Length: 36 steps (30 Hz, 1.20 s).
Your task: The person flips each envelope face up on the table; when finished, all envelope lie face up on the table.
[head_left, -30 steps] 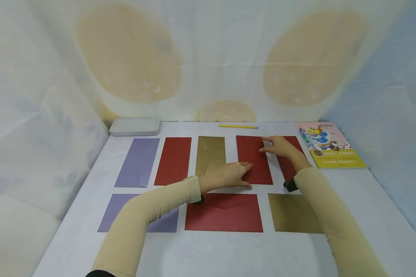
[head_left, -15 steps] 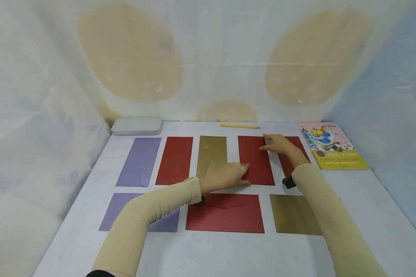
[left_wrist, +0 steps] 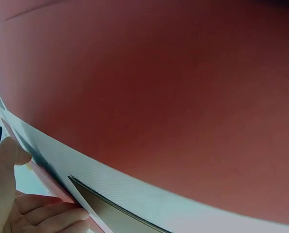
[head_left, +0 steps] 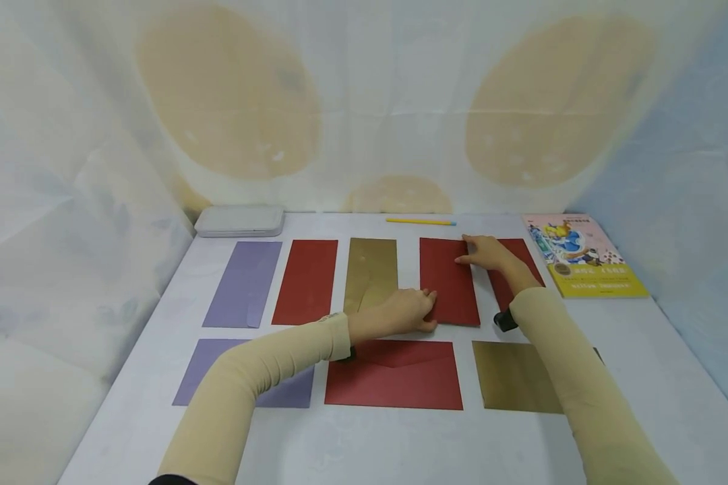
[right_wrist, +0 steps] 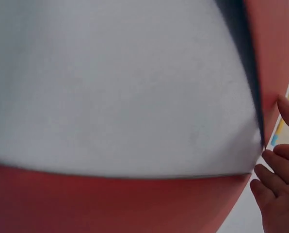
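A red envelope [head_left: 451,276] lies upright in the back row, its lower edge slightly raised with a thin shadow under it. My left hand [head_left: 406,311] pinches its left edge near the lower corner; thumb [left_wrist: 19,154] and curled fingers are on either side of a red strip in the left wrist view. At the top right corner, my right hand [head_left: 491,256] pinches the same envelope, thumb on its face and fingers at its edge. A dark gap shows under that edge in the right wrist view. Another red envelope [head_left: 502,293] is partly hidden beneath the right hand.
Farther left are a gold envelope [head_left: 370,266], a red one [head_left: 306,279] and a purple one [head_left: 243,283]. The front row has purple [head_left: 285,391], red [head_left: 394,384] and gold [head_left: 516,380] envelopes. Behind lie a grey case [head_left: 239,221], a yellow pencil [head_left: 418,221] and a picture book [head_left: 582,252].
The left fingers have curled in from a spread pose to pinch the red envelope's edge. That envelope has shifted slightly right and its lower edge has risen. The right hand barely moved.
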### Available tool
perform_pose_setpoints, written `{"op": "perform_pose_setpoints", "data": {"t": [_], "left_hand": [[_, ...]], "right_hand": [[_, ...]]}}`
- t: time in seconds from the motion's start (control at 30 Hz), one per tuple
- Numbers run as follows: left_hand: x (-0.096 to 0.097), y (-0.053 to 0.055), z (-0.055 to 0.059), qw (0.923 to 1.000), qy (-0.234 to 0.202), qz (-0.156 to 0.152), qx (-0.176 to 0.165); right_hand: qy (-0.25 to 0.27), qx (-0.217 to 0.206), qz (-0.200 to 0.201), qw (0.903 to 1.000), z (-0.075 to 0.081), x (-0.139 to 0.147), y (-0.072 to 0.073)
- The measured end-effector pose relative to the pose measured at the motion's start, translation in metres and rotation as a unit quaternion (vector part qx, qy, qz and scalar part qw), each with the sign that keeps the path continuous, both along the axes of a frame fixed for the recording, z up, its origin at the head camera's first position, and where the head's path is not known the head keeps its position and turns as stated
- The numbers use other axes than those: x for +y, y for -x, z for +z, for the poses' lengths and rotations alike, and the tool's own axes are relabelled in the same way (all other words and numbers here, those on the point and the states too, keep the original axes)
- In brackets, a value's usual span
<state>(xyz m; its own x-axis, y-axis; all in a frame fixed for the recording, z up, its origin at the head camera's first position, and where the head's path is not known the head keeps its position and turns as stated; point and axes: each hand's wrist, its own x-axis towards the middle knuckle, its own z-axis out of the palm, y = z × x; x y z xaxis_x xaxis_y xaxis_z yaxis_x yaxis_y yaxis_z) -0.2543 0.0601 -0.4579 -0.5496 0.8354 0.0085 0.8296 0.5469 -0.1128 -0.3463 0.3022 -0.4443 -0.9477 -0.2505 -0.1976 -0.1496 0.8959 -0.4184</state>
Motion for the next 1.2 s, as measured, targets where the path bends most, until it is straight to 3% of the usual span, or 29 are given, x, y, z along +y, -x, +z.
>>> {"op": "perform_pose_setpoints", "data": {"t": [0.2, 0.5, 0.7, 0.8, 0.97, 1.2], "left_hand": [[-0.003, -0.004, 0.003, 0.9999, -0.004, -0.011, 0.006], [-0.008, -0.005, 0.005, 0.9989, -0.022, 0.004, -0.040], [-0.011, -0.004, 0.004, 0.9977, -0.045, 0.016, -0.048], [-0.013, -0.006, 0.006, 0.9959, -0.055, 0.024, -0.068], [-0.016, -0.010, 0.012, 0.9878, -0.076, 0.041, -0.130], [-0.020, -0.013, 0.014, 0.9833, -0.100, 0.040, -0.146]], "right_hand": [[0.003, 0.009, -0.007, 0.9999, 0.003, 0.001, -0.001], [0.040, 0.014, -0.034, 0.9985, 0.015, 0.005, -0.006], [0.075, 0.024, -0.042, 0.9960, 0.024, 0.007, -0.010], [0.090, 0.046, -0.032, 0.9944, 0.027, 0.007, -0.013], [0.116, 0.079, -0.030, 0.9897, 0.029, 0.007, -0.019], [0.143, 0.086, -0.045, 0.9850, 0.034, 0.006, -0.029]]}}
